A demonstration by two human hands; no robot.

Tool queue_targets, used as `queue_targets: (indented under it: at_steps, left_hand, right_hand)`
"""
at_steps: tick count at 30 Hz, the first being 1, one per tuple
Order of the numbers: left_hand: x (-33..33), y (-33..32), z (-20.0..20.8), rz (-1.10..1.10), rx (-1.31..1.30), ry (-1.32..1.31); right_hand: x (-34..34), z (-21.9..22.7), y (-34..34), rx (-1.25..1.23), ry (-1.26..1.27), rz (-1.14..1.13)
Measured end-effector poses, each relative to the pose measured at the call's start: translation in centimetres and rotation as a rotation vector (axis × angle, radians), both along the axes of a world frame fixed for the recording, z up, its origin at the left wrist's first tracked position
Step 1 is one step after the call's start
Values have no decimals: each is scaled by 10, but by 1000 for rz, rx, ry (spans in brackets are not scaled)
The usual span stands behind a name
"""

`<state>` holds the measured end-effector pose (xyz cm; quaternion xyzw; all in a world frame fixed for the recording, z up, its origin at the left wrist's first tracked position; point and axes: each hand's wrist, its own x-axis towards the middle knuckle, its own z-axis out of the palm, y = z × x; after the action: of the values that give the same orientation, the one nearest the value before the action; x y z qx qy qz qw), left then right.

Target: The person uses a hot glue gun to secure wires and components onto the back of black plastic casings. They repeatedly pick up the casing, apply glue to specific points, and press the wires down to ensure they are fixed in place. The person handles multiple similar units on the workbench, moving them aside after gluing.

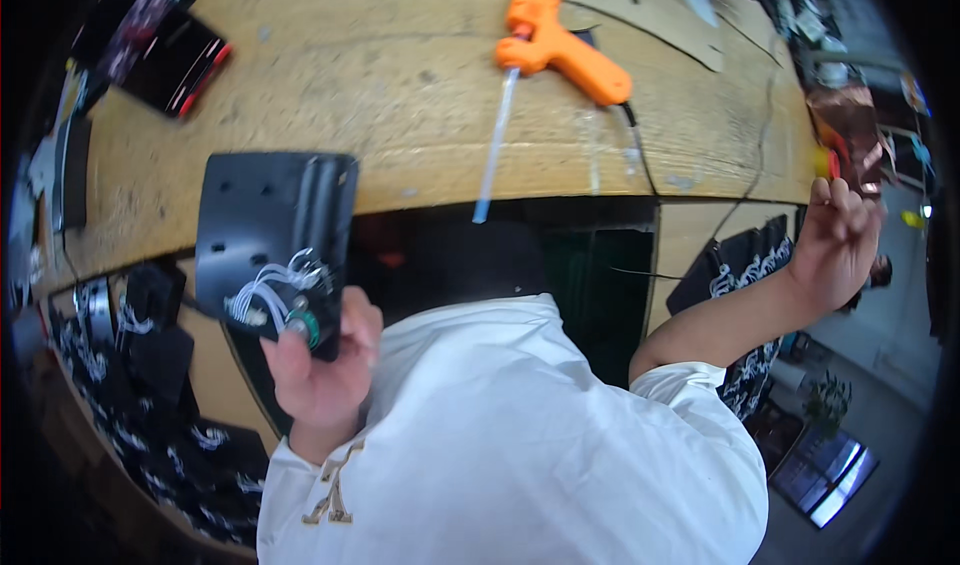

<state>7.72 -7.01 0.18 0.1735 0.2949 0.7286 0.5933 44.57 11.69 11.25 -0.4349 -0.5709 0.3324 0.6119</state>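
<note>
My left hand (pixel 322 370) grips a black plastic panel (pixel 255 205) by its lower edge, thumb in front. Bundled white wires (pixel 275 290) and a round green-rimmed part (pixel 302 327) sit on the panel's lower end beside my thumb. Out to the far right, my right hand (pixel 840 240) is raised with its fingers curled. Its fingertips are at a small red and yellow object (pixel 828 162), too unclear to name. Whether that hand holds it is hard to see. A crumpled copper-coloured sheet (pixel 850 130) is just beyond those fingers.
An orange glue gun (pixel 565 50) with a clear glue stick lies on the wooden table (pixel 400 95), its cord trailing over the front edge. A black device with red trim (pixel 180 65) is at the back left. More black panels with white wires stand left (pixel 165 365) and right (pixel 735 265).
</note>
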Motion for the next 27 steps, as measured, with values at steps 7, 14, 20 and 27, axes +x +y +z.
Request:
queue_targets:
  at_steps: [7,14,20,27]
  left_hand:
    - [7,8,-5,-15,-30,72]
    - [14,12,1,-61,-13,105]
    - [18,15,-3,-56,-21,102]
    - [18,16,-8,-84,28,123]
  right_hand:
    - [45,3,-17,-405,-618,-360]
    - [41,42,-51,332,-145,778]
    - [-14,-34,-14,51,-1276,-222]
    - [4,-68,-31,-152,-566,-74]
